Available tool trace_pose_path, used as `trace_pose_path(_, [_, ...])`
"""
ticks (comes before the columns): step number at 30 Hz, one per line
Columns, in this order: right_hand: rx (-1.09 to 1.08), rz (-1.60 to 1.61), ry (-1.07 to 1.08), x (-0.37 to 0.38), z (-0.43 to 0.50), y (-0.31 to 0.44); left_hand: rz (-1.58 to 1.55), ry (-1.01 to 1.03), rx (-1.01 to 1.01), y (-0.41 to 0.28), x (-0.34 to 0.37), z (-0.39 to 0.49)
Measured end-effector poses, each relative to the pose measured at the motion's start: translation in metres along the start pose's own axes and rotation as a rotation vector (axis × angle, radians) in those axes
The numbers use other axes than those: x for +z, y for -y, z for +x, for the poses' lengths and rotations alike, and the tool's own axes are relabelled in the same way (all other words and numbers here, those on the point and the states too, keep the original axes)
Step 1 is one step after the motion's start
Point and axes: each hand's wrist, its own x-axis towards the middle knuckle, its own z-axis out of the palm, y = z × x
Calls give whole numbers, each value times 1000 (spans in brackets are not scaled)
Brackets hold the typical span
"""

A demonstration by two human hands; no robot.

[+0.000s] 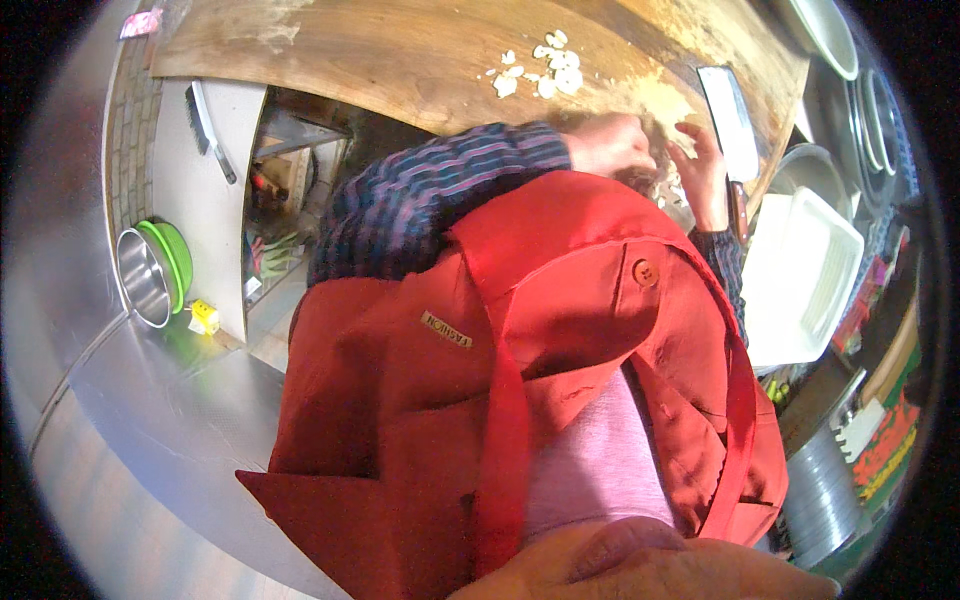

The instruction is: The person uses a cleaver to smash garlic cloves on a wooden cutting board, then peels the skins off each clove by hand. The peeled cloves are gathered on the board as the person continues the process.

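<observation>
My left hand [613,144], at the end of a striped sleeve, is at the near edge of a wooden board [360,60]. Its fingers are curled and blurred; whether anything is inside is hidden. Close by on the right, my right hand [703,169] has bent fingers spread apart, turned toward the left one. Pale bits [673,193] show below and between the hands, partly covered by the red apron [577,202]. Farther up the board lies a loose group of pale, thin pieces [559,66]. A cleaver [729,112] with a wooden handle lies just right of my right hand.
A white plastic tray [829,277] and metal bowls [810,169] stand right of the board. At left are a steel bowl [140,277] nested by a green basin [176,259], a small yellow box [203,318] and a brush [210,135]. Shelf space opens under the board.
</observation>
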Motion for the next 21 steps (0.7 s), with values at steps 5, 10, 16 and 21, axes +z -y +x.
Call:
trace_pose_path(5, [63,62,41,15,10,15,82,-559,-174,20,-69,-84])
trace_pose_path(10, [50,89,188,29,18,53,532,-665,-388,31,-91,-116])
trace_pose_path(16, [-64,136,267,38,27,94,670,-654,-370,54,-84,-101])
trace_pose_path(21, [-40,174,334,49,31,111,156,-728,-291,47,-92,-110])
